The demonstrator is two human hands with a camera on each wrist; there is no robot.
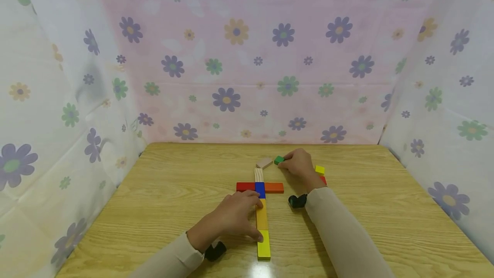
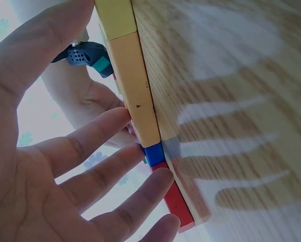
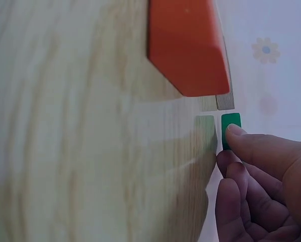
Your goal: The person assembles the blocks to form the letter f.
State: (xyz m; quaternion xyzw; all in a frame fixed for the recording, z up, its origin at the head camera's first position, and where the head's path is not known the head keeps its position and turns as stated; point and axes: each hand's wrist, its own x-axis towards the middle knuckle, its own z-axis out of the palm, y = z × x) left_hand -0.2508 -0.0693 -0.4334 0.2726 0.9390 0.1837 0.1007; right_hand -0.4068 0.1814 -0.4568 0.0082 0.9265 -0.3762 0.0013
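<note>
Colored wooden blocks form a cross on the table. Its upright runs from a plain wood block (image 1: 259,175) through a blue block (image 1: 260,190) and an amber block (image 1: 261,216) to a yellow block (image 1: 264,249). A red block (image 1: 245,186) and an orange block (image 1: 274,188) make the arms. My left hand (image 1: 236,214) spreads along the upright's left side, fingertips by the blue and amber blocks, thumb at the yellow one. My right hand (image 1: 300,166) pinches a small green block (image 3: 231,130) between thumb and fingers, right of a slanted plain block (image 1: 264,163).
Behind my right wrist are a small yellow block (image 1: 320,170) and a partly hidden red block (image 1: 323,180). Flower-print cloth (image 1: 262,76) encloses the wooden table (image 1: 173,175) at the back and both sides. Black wrist devices sit under each sleeve.
</note>
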